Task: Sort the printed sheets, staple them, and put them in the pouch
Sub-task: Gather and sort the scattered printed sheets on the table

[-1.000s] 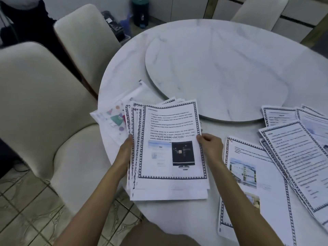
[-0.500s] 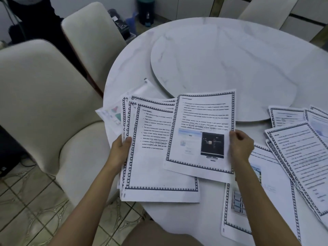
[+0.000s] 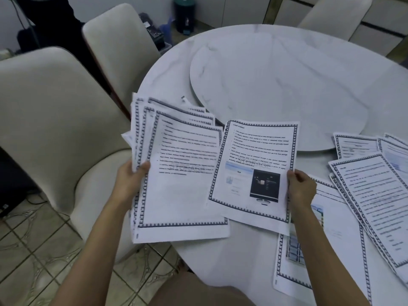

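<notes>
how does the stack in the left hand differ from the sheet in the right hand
The stack in the left hand is many fanned sheets; the sheet in the right hand is one page. The stack's top page shows only text, blank below; the sheet has text plus a picture of a dark screen. The stack juts past the table edge; the sheet is over the table. Both have the same patterned border.

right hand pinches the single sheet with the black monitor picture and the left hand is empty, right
Not quite: in the head view the left hand grips a fanned stack of black-bordered printed sheets. The right hand does pinch the single white sheet with the black monitor picture.
</notes>
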`<state>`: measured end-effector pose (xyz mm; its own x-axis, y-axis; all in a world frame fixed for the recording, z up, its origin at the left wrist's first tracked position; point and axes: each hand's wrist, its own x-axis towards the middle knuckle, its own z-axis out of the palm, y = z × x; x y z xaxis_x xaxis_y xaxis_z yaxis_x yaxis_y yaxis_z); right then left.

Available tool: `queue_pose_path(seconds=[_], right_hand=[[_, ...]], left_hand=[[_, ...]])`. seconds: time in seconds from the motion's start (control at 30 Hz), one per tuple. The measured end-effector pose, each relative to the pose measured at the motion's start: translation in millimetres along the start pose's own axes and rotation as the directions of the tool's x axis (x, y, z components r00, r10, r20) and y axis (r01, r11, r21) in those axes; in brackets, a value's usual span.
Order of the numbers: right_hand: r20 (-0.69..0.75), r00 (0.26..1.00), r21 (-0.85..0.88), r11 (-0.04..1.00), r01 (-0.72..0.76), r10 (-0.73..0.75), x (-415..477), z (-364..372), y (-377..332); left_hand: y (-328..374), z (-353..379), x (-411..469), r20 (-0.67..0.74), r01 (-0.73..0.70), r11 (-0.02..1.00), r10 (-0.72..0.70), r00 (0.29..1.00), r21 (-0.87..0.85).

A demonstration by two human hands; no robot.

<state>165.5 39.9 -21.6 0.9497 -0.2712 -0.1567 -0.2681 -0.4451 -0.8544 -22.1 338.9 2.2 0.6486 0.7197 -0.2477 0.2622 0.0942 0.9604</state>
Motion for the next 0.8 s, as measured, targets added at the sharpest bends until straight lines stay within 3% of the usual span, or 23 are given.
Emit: queue_pose_path(seconds=[0.27, 0.43, 0.8], right_hand=[[0.140, 0.989, -0.105, 0.993, 0.053, -0.038, -14.1, 17.5, 0.0], [0.223, 0.971, -0.161, 0.980, 0.121, -0.084, -23.7, 28.7, -3.2], [0.247, 0.967, -0.180, 0.978, 0.107, -0.061, -24.5, 34.2, -3.4]], left_hand=[[9.8, -56.4, 9.3, -0.226, -0.043, 0.995, 0.021, 0.974, -0.094], [22.3, -71.7, 7.1, -0.263, -0.078, 0.991, 0.047, 0.964, -0.110], [60.1, -69.1, 10.9, -0.290, -0.175, 0.968, 0.118, 0.950, -0.180]])
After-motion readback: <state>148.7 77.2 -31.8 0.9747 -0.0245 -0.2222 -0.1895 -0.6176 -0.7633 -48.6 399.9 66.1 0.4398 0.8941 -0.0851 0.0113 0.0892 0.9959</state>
